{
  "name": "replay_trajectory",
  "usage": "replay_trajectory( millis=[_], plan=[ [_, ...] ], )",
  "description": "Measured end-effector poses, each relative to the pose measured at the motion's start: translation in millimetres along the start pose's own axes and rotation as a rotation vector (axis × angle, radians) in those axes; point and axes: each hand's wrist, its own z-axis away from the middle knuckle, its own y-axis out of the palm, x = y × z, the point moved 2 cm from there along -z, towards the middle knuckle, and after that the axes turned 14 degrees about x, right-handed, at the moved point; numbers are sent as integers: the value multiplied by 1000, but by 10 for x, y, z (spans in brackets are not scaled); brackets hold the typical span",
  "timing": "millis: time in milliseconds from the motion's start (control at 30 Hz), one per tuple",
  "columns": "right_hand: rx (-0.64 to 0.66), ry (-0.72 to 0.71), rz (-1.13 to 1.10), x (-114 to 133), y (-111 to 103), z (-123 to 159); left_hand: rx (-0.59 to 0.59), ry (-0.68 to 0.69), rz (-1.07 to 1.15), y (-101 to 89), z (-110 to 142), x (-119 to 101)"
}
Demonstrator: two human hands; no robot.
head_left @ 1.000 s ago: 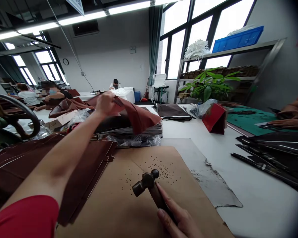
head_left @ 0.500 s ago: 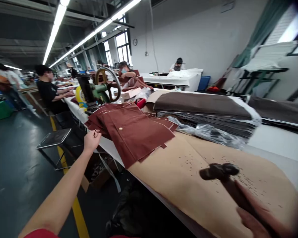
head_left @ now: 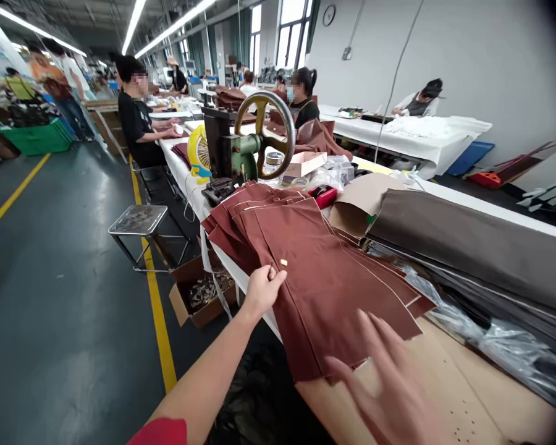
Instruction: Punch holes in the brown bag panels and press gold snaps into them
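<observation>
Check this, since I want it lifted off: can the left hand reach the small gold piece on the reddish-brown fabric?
Probably yes: the left hand rests on the reddish-brown fabric, just beside the small gold piece, with nothing between them.

Your white-topped work table (head_left: pixel 491 213) carries a pile of reddish-brown cut cloth (head_left: pixel 319 278), lying partly over a sheet of kraft paper (head_left: pixel 449 395). Just beside the pile sits a thick stack of dark brown sheets (head_left: pixel 467 241). Farther along stands a green press with a handwheel (head_left: pixel 245 154), and near it a small red object (head_left: pixel 323 196), too small to identify.
</observation>
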Motion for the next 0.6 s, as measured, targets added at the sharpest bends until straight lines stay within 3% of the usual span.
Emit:
replay_trajectory(
  millis=[100, 167, 233, 333, 433, 500, 533, 600],
  plan=[
    [102, 38, 246, 458, 47, -648, 83, 36, -59, 51, -165, -357],
    [192, 159, 306, 576, -3, -1076, 139, 27, -23, 40, -311, -532],
    [262, 296, 287, 536, -200, -1444, 162, -29, 106, -21, -433, -609],
    [264, 406, 245, 414, -759, -1875, 163, -148, 278, -187, -454, -558],
    [147, 434, 318, 481, -1379, -2182, 169, -327, 340, -395, -288, -396],
    [58, 407, 422, 627, -1628, -2281, 172, -455, 351, -533, -159, -294],
    [24, 372, 461, 703, -1666, -2281, 169, -506, 350, -599, -110, -260],
    [9, 278, 473, 817, -1546, -2162, 152, -569, 340, -730, -57, -242]
  ],
)
